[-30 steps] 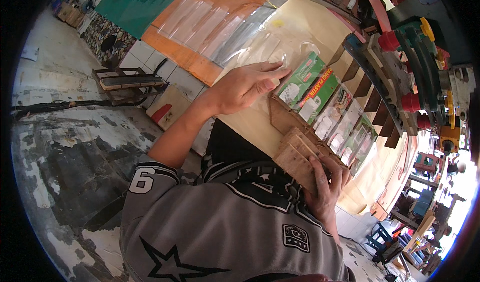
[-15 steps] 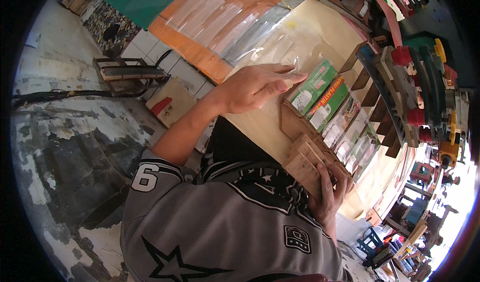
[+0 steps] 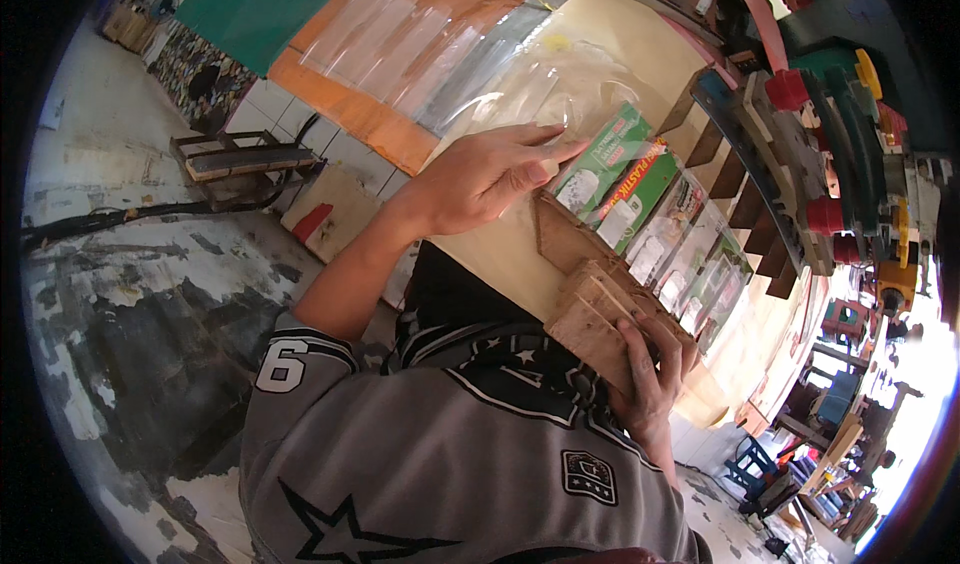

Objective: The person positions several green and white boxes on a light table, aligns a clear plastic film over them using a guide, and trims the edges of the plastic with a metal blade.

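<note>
My left hand (image 3: 490, 177) is at the near end of a row of blister packs with printed cards. Its fingers are stretched out, with the tips beside the green card (image 3: 598, 164) and close to clear plastic sheeting (image 3: 535, 84). Whether they pinch the plastic is hard to make out. A second green card (image 3: 635, 199) with a red and yellow band lies alongside, with several more packs under clear plastic beyond. My right hand (image 3: 650, 372) is closed round a brown wooden block (image 3: 590, 314), pressed along the row's wooden edge (image 3: 575, 232).
On the right stands a machine frame (image 3: 850, 154) with red and yellow knobs and wooden slats. Clear moulded plastic sheets (image 3: 385, 44) lie on an orange board (image 3: 350, 104). A low metal stand (image 3: 245, 159) and black cable (image 3: 120, 216) are on the worn floor at left.
The whole view has shifted slightly, so the hands and packs sit a little further left. Both hands keep nearly the same pose, the right still on the wooden block.
</note>
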Demonstrator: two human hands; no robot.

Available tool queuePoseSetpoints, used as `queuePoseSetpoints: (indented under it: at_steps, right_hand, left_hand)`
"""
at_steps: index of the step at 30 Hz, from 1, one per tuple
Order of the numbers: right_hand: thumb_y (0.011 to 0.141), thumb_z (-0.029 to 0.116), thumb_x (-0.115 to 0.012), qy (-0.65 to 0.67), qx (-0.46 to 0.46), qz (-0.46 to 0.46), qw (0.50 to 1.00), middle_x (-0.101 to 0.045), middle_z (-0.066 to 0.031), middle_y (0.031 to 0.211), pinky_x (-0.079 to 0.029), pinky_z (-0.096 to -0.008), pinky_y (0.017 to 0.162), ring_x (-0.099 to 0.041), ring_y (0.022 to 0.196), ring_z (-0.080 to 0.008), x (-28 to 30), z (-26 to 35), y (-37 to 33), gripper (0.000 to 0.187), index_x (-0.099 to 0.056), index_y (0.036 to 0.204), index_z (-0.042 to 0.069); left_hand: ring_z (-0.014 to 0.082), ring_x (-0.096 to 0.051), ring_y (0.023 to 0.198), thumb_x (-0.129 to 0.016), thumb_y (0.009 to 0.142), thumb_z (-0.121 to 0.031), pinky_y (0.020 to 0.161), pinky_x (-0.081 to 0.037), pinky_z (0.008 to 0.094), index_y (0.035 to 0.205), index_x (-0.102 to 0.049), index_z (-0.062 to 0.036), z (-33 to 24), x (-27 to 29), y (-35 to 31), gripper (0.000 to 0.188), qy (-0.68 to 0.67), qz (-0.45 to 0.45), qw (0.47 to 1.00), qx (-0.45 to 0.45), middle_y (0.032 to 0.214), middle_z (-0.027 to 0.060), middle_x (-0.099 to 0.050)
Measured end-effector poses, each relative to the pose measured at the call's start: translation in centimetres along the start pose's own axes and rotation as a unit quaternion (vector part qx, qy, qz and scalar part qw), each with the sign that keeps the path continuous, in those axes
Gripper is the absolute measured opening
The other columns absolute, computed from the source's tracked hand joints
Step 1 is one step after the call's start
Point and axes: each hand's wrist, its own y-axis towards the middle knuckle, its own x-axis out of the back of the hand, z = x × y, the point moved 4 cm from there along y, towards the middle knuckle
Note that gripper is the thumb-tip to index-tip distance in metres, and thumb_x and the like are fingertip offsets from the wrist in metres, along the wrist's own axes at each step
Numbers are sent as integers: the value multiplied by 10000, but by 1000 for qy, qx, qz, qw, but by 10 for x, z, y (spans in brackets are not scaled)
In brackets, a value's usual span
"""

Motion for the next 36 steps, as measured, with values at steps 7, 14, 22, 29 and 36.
queuePoseSetpoints:
  at_steps: [7, 14, 22, 29, 36]
  right_hand:
    - [672, 145, -874, 37, 5, 12, 999, -655, -72, 1355, -436, -441, 1000, -589, 1112, -302, 4, -5, 5, 764, -723, 1417, 214]
    - [638, 174, -880, 72, -4, 27, 997, -645, -63, 1381, -460, -439, 1000, -598, 1129, -309, 8, -12, 3, 818, -713, 1438, 214]
    - [748, 215, -792, 46, 27, -11, 999, -648, -69, 1373, -452, -405, 937, -588, 1066, -269, 1, -16, -5, 682, -727, 1426, 217]
    - [780, 228, -784, 50, 25, -20, 998, -658, -75, 1385, -427, -409, 940, -583, 1065, -257, 0, -18, -13, 618, -739, 1396, 207]
    - [856, 245, -697, 43, 40, -19, 998, -646, -53, 1411, -432, -367, 908, -582, 1054, -222, 0, -18, -13, 561, -734, 1415, 212]
  left_hand:
    - [420, -493, 1513, -384, 1145, -557, 1254, -361, 491, 1580, -553, -46, -6, -1, 3, 692, 3, 24, 1000, 7, 1597, 222, -562]
    - [409, -447, 1551, -341, 1135, -602, 1281, -329, 497, 1583, -534, -17, -13, -4, 10, 762, 60, 51, 997, -22, 1623, 208, -539]
    - [433, -458, 1532, -379, 1130, -589, 1265, -346, 498, 1605, -536, -95, -15, -9, 13, 703, 92, 46, 994, -26, 1604, 198, -562]
    - [442, -337, 1605, -293, 1115, -681, 1311, -242, 514, 1618, -500, -38, -27, -15, 11, 843, 106, 79, 991, -6, 1696, 234, -432]
    - [422, -302, 1627, -291, 1111, -694, 1314, -231, 507, 1593, -542, -51, -29, -13, 15, 841, 95, 83, 992, -20, 1709, 221, -420]
